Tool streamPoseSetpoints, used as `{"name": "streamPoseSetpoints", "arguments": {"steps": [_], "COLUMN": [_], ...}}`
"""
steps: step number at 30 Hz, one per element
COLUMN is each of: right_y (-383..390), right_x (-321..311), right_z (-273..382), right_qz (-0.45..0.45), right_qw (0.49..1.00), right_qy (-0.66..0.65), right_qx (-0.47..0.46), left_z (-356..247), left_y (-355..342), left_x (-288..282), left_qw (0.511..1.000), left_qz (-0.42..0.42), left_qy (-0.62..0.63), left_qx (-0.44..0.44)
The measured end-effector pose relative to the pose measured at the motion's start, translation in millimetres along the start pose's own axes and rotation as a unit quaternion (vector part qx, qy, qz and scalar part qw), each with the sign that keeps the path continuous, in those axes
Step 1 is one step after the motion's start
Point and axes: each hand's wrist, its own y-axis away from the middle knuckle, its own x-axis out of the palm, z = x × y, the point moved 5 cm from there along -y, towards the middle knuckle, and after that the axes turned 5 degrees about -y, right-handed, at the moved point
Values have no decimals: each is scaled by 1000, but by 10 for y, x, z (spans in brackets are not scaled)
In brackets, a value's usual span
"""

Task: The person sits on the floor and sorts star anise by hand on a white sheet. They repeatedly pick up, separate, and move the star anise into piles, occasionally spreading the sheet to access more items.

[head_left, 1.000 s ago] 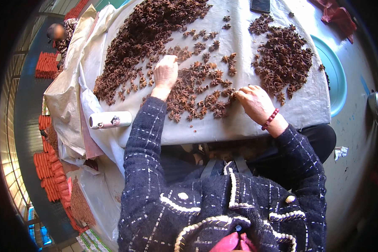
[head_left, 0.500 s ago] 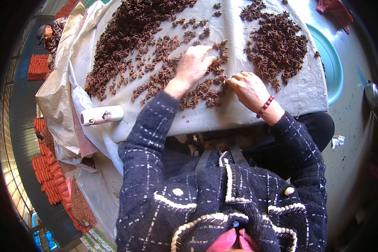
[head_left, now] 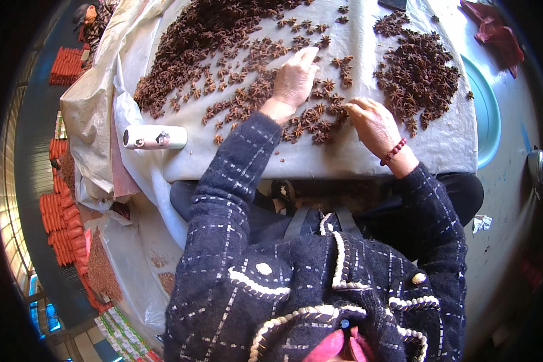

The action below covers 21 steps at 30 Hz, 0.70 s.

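Note:
Brown star anise lies spread on a pale sheet over the table. My left hand (head_left: 294, 81) is over the loose middle scatter of star anise (head_left: 256, 72), fingers stretched toward the far side and thumb apart. I see nothing held in it. Nearer the middle, my right hand (head_left: 373, 125) has its fingers curled together at the right edge of the near star anise cluster (head_left: 315, 122). What its fingertips hold, if anything, is too small to tell. A big dark heap (head_left: 190, 45) lies far left; a smaller heap (head_left: 417, 75) lies right.
A white cylindrical container (head_left: 155, 137) lies at the table's left. A turquoise basin (head_left: 487, 114) shows past the right edge, with a dark red cloth or bag (head_left: 495, 36) beyond. Stacked red-orange packs (head_left: 57, 223) line the left floor. Another person (head_left: 90, 21) is far left.
My left hand has moved farther away across the scatter. My right hand stays beside the near cluster. The whole view has shifted and turned slightly.

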Motion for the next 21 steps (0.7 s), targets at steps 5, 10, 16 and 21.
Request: {"name": "streamPoseSetpoints", "arguments": {"steps": [5, 10, 16, 21], "right_y": [-40, -90, 6, 37], "right_x": [265, 134, 152, -30], "right_z": [241, -46, -20, -225], "right_qz": [64, -45, -38, -18], "right_qw": [995, 992, 996, 985], "right_qy": [-18, 121, 65, 158], "right_qx": [-79, 5, -36, 73], "left_z": [288, -64, -353, -476], "left_y": [511, 1030, 1421, 1470], "left_x": [-210, -156, -375, -356], "left_qw": [982, 985, 996, 995], "left_qz": [52, 163, 61, 98], "left_qy": [-130, -60, -13, 4], "left_qx": [-123, 13, -56, -29]}}
